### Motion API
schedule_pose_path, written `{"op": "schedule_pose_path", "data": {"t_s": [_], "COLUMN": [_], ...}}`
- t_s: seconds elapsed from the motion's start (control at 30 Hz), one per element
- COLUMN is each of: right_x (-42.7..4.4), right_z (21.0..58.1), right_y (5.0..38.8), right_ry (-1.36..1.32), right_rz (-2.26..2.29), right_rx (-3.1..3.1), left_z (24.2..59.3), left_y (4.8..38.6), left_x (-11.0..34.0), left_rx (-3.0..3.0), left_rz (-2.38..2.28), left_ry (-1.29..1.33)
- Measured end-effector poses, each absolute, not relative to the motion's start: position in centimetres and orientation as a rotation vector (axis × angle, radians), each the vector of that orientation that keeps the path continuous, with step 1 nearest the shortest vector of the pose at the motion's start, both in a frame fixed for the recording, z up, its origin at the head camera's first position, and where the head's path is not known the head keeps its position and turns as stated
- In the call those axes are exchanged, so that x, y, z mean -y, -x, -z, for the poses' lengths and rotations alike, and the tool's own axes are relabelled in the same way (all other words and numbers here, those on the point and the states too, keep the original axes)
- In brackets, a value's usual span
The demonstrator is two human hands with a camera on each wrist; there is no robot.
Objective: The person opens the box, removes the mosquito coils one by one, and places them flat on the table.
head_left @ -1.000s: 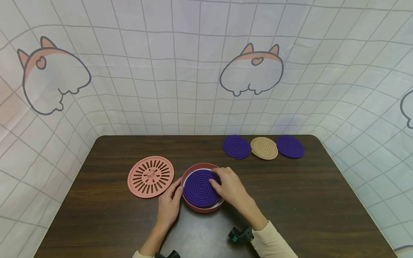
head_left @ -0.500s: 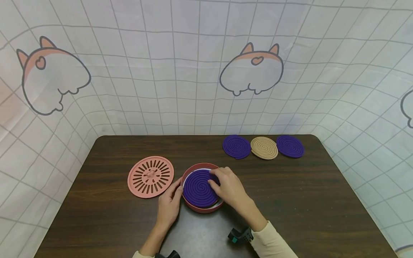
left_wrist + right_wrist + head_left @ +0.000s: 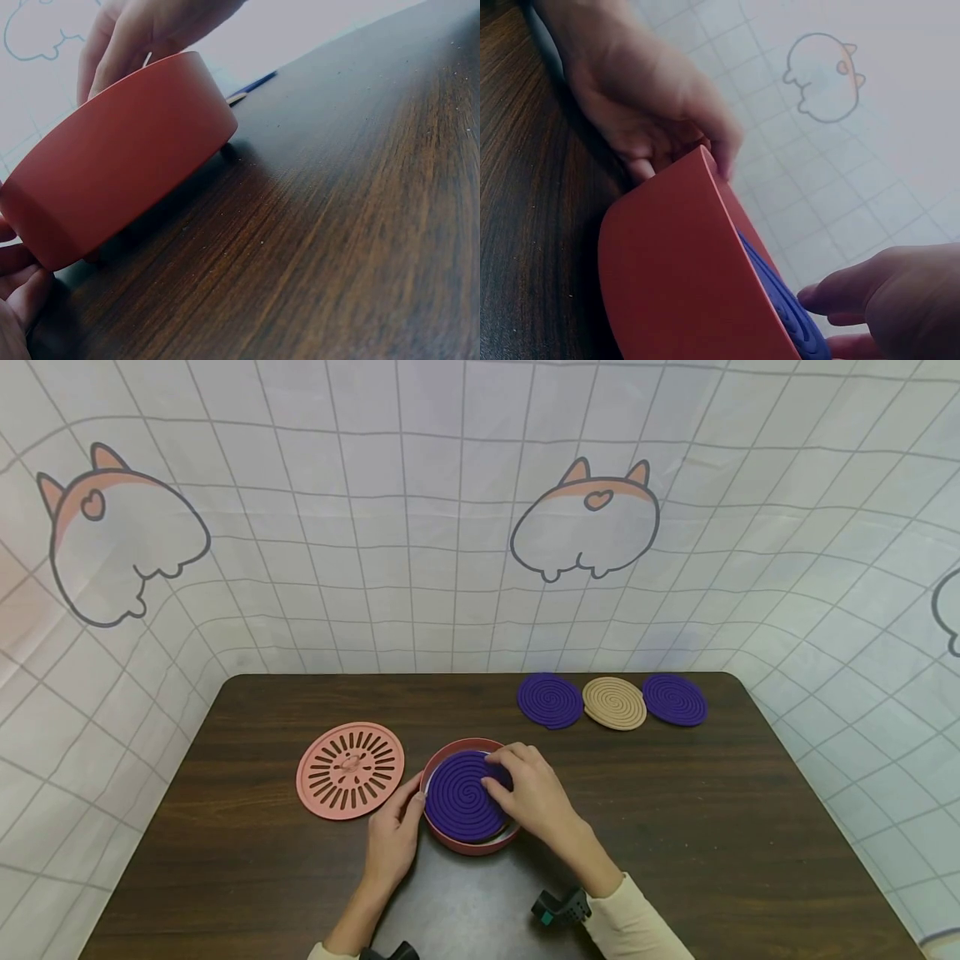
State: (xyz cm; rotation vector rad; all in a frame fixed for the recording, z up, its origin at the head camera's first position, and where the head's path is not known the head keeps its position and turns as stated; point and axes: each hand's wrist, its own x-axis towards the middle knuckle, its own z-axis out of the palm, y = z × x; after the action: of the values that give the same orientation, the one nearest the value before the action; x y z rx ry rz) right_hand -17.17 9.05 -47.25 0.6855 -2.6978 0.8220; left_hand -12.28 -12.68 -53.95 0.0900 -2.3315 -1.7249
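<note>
A purple spiral mosquito coil (image 3: pixel 465 797) lies inside a round red box (image 3: pixel 474 850) near the middle of the table, its right edge partly hidden by fingers. My left hand (image 3: pixel 392 843) grips the box's left side, thumb at the rim and fingers against the outer wall. My right hand (image 3: pixel 536 789) pinches the coil at its upper right edge, with thumb and forefinger spread over it. From the right wrist, the coil (image 3: pixel 784 304) shows tilted above the rim close to the right thumb. The box wall (image 3: pixel 127 150) fills much of the left wrist view.
Left of the box lies a pink slotted lid (image 3: pixel 350 793). At the back right, a purple coil (image 3: pixel 550 701), a tan coil (image 3: pixel 614 703) and another purple coil (image 3: pixel 674 699) lie in a row. A patterned white curtain (image 3: pixel 450 527) borders the dark wooden table (image 3: pixel 712 827).
My right hand and the purple coil in the box have shifted slightly left and away from me. The left hand and the box stay in place.
</note>
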Motion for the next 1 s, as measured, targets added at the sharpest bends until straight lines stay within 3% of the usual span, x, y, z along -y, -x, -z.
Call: {"op": "schedule_pose_path", "data": {"t_s": [0.27, 0.5, 1.0], "right_x": [-9.2, -9.3, -9.7], "right_z": [47.1, 46.8, 47.0], "right_y": [17.3, 17.2, 17.7], "right_ry": [-0.656, -0.645, -0.586], "right_rz": [-0.902, -1.007, -1.241], "right_rx": [2.707, 2.713, 2.770], "left_z": [51.7, 54.0, 53.8], "left_y": [11.8, 12.4, 12.3], "left_x": [12.2, 12.7, 12.7], "left_rx": [2.368, 2.367, 2.368], "left_rz": [1.732, 1.693, 1.691], "left_ry": [-0.142, -0.101, -0.121]}}
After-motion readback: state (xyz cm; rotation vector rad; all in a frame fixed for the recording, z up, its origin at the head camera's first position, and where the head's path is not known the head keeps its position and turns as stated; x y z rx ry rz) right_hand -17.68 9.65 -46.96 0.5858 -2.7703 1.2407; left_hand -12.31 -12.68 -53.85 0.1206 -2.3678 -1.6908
